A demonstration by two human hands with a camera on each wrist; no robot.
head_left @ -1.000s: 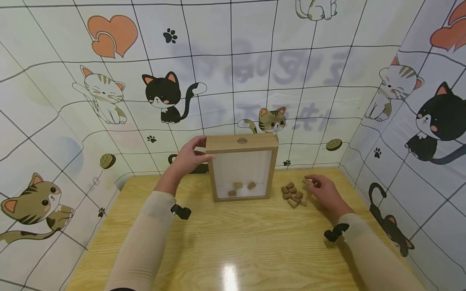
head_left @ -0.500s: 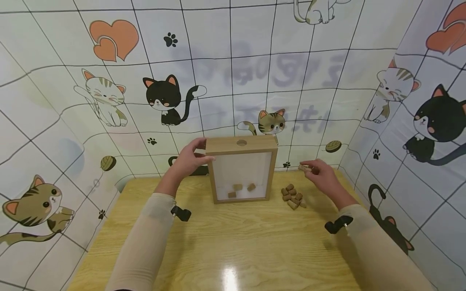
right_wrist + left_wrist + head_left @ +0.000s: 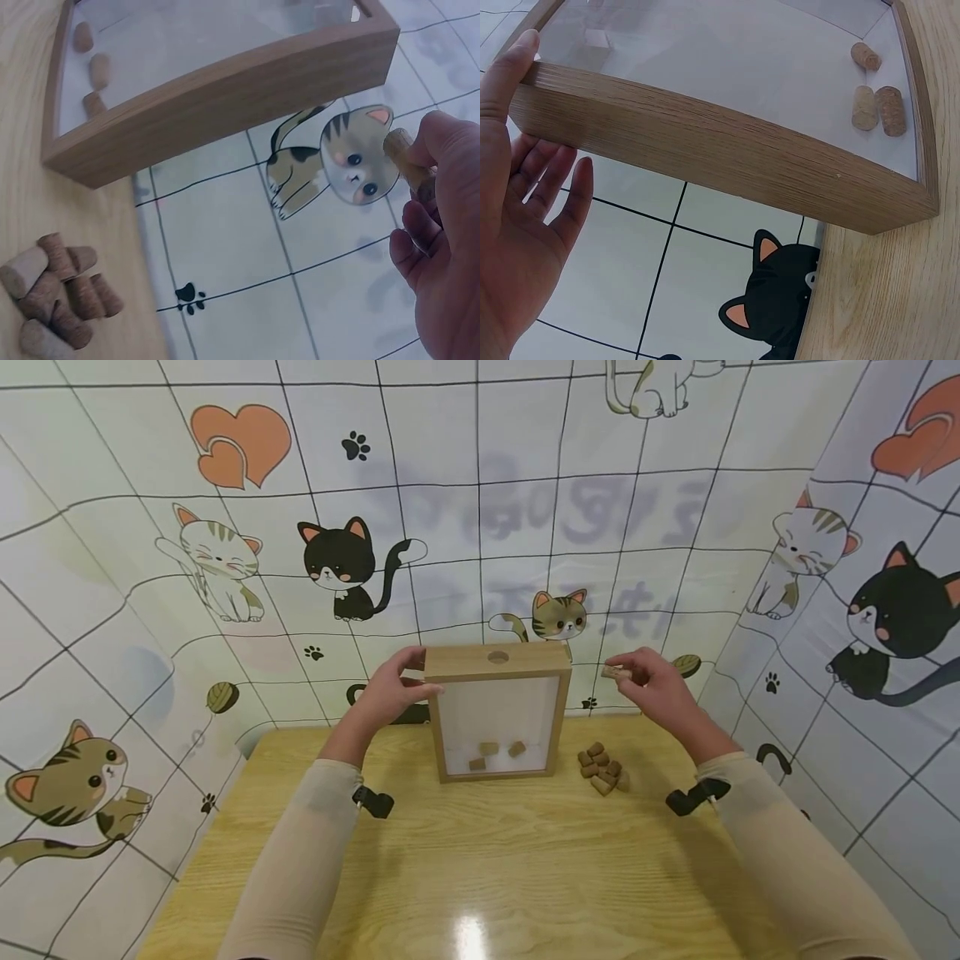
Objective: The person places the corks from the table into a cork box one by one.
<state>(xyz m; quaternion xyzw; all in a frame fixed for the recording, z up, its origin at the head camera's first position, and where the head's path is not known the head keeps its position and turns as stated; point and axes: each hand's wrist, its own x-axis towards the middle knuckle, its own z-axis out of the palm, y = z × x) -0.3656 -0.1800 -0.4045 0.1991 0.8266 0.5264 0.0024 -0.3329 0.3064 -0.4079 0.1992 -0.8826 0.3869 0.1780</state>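
Note:
A wooden shadow box (image 3: 498,718) with a clear front and a round hole in its top stands upright. Three corks (image 3: 865,109) lie inside at the bottom. My left hand (image 3: 393,685) grips the box's upper left corner, thumb on the front frame and fingers behind, as the left wrist view shows. Between thumb and fingers my right hand (image 3: 660,689) pinches a cork (image 3: 409,161). It is up in the air, to the right of the box's top and apart from it. Below that hand, a pile of corks (image 3: 600,768) lies on the table.
The light wood table (image 3: 450,860) extends in front of the box. Right behind the box is a white tiled-pattern backdrop (image 3: 442,510) printed with cats, and it also runs along both sides.
My right hand has picked up a cork from beside the pile and lifted it, moving slightly left to about the height of the box's top. The left hand stays on the box.

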